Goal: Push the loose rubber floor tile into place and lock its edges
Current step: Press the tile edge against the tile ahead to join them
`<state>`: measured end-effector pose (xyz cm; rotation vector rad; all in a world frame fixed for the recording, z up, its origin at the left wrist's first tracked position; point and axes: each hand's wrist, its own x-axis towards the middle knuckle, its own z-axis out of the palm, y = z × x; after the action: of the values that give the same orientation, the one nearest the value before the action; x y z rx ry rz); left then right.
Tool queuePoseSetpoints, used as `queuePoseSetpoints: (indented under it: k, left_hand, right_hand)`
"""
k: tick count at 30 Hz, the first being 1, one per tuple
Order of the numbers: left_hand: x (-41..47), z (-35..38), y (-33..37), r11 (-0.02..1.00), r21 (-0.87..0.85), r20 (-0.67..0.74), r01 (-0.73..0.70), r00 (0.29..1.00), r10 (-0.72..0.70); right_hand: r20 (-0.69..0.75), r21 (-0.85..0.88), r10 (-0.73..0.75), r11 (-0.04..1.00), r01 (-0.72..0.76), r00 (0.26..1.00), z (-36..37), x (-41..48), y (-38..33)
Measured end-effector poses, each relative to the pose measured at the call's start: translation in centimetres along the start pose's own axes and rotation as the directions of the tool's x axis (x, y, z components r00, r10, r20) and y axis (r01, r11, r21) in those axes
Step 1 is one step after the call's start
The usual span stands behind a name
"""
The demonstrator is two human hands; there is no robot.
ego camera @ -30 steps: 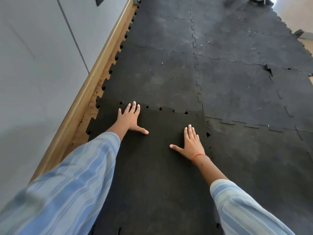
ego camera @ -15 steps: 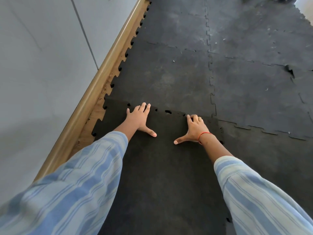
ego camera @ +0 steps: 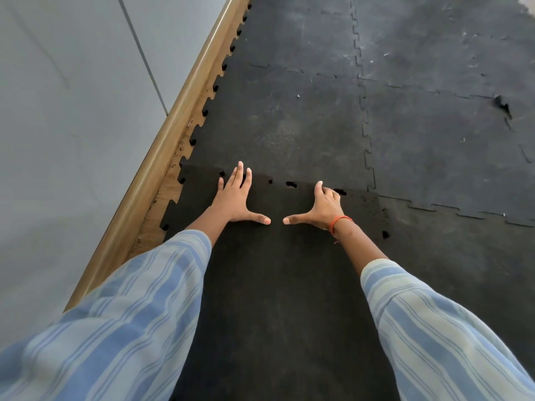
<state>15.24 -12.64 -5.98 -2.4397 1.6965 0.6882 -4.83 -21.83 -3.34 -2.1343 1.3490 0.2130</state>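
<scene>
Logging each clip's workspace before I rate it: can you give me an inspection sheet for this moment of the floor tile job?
Surface: dark interlocking rubber floor tiles, scuffed, with pale specks.
Job's things: loose tile darker than its neighbours; small open gaps show along its far edge and right edge, so not fully locked.
Clutter: a torn, lifted bit of rubber at a seam far right.
Grippers: left hand flat on the tile, fingers spread; right hand pressing near the far edge, fingers curled, red band on wrist.
Cables: nothing seen.
Surroundings: wooden skirting and grey wall at left; bare wood floor strip beside the tiles.
</scene>
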Motion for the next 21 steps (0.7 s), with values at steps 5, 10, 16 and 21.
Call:
queuePoseSetpoints:
  k: [5, 10, 16, 21]
  left_hand:
    - [0.8, 0.3, -0.9, 1.000, -0.018, -0.027, -0.016, 1.000, 0.015]
    - [1.0, 0.5, -1.4, 0.998, -0.060, -0.046, -0.007, 0.999, 0.004]
    - [1.3, -0.2, -2.5, 0.998, -0.061, 0.005, 0.012, 1.000, -0.012]
    - [1.0, -0.2, -2.2, 1.000, -0.004, 0.018, -0.008, 1.000, 0.008]
  right_hand:
    - [-0.018, 0.115, 0.020, 0.993, -0.017, 1.000, 0.7, 0.3, -1.0]
    - [-0.008, 0.149, -0.005, 0.989, 0.006, 1.000, 0.3, 0.4, -1.6]
    - [0.003, 0.011, -0.042, 0.999, 0.042, 0.999, 0.4, 0.4, -2.2]
    - [-0.049, -0.113, -0.033, 0.993, 0.027, 0.998, 0.7, 0.0, -1.6]
